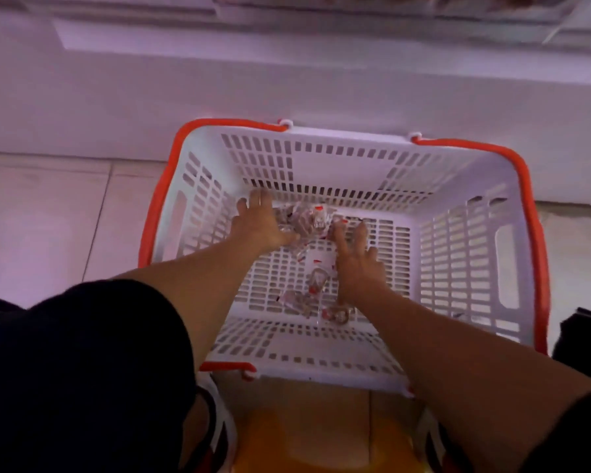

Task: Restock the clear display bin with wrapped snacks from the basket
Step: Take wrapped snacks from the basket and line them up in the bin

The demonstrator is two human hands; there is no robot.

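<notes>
1. a pale tiled floor point(45, 213) runs up to the white base of a shelving unit point(287, 83), seen from above by the person's head camera.
2. a white slotted basket point(471, 268) with orange handles point(536, 233) stands on the floor against that base, its far wall touching or nearly touching it.
3. both bare forearms reach down into the basket from dark short sleeves point(93, 353) at the bottom corners of the view.
4. the left hand point(263, 223) lies palm down at the far left of the basket floor, fingers spread and mostly straight, its grip wide and its thumb side touching a cluster of wrapped snacks point(307, 220); whether anything is caught under the palm cannot be told.
5. the right hand point(355, 257) lies near the middle of the basket floor, fingers splayed and straight, fingertips resting at the right edge of the same cluster, nothing seen pinched in its grip.
6. the cluster sits between the two hands, near the far wall; the wrappers are clear with red marks.
7. more wrapped snacks trail toward the near wall: one pack point(318, 264) just left of the right hand, and a few loose pieces point(335, 314) beside the right wrist.
</notes>
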